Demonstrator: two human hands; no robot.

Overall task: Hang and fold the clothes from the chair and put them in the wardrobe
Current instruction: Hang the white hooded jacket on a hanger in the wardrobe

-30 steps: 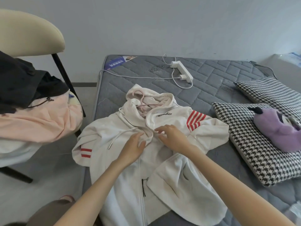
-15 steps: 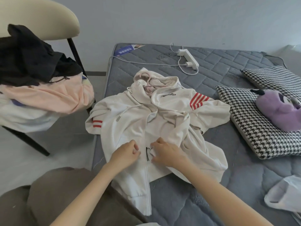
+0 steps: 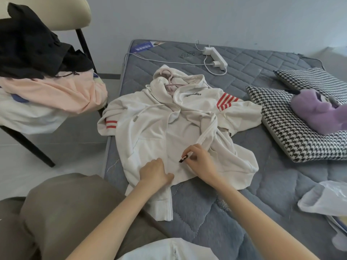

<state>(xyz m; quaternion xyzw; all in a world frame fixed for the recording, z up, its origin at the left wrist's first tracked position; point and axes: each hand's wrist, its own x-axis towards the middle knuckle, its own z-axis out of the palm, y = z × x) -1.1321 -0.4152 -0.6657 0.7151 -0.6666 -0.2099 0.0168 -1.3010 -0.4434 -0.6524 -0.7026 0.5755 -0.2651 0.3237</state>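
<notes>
A white zip hoodie (image 3: pixel 155 126) with red sleeve stripes lies front up on the grey mattress (image 3: pixel 244 184). A pink hanger (image 3: pixel 170 81) sits inside its neck, hook sticking out over the hood. My left hand (image 3: pixel 155 172) grips the hoodie's left front edge near the hem. My right hand (image 3: pixel 199 162) pinches the black zipper pull (image 3: pixel 183 158) on the right front edge. At the left, the chair (image 3: pixel 47 14) holds a heap of clothes: a black garment (image 3: pixel 32 47) over a pale pink one (image 3: pixel 56 94) and white fabric.
A white power strip (image 3: pixel 216 57) with its cable lies at the mattress's far end. Two houndstooth pillows (image 3: pixel 285 121) and a purple plush toy (image 3: pixel 315 109) are on the right. A white plastic bag (image 3: pixel 324 199) lies at the right edge. My knee in brown trousers (image 3: pixel 62 212) is at lower left.
Both hands slid down from the hoodie's collar to the lower front. The right hand has taken hold of the zipper pull, and the view has tilted down and left.
</notes>
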